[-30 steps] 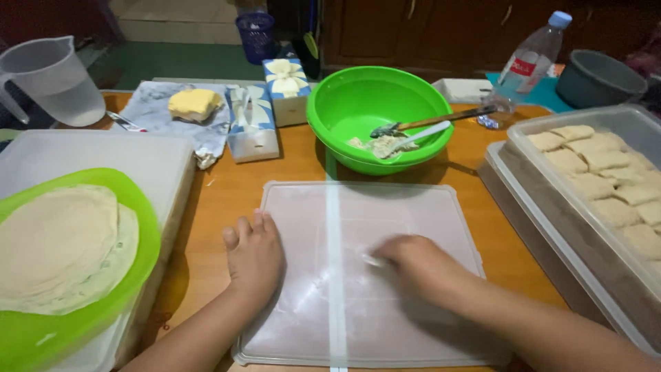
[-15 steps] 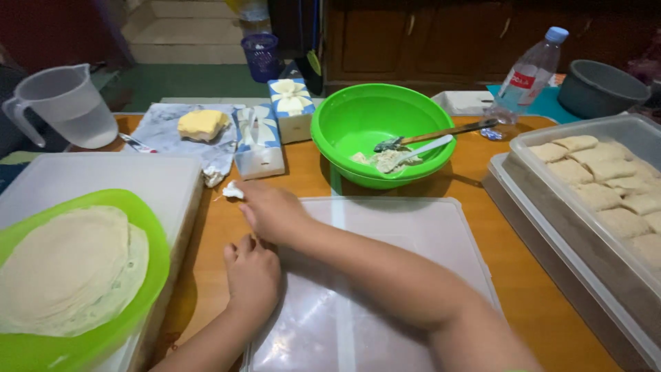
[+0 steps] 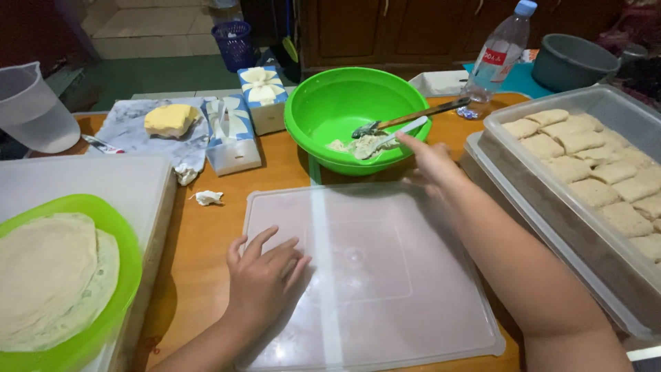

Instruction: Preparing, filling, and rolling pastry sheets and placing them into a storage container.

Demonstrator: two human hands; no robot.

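My left hand [image 3: 264,269] lies flat, fingers spread, on the near left part of a translucent plastic lid [image 3: 385,275] on the wooden table. My right hand [image 3: 430,160] reaches out over the lid's far right corner, its index finger stretched toward the rim of a green bowl [image 3: 323,110]. It holds nothing. The bowl contains a lump of pale filling [image 3: 365,145], a metal spoon [image 3: 406,118] and a white utensil [image 3: 403,131] resting against the rim near my fingertip.
A clear tub [image 3: 544,186] of folded pale pastries stands at the right. At the left, a green plate [image 3: 117,296] with flat round wrappers sits on a white box. Behind are a butter block [image 3: 169,119], tissue boxes [image 3: 231,134], a jug [image 3: 31,110], a water bottle [image 3: 499,52], a crumpled tissue [image 3: 208,198].
My right hand has gone from the lid to the left near the crumpled tissue, then swung across to the right toward the green bowl. My left hand stayed on the lid.
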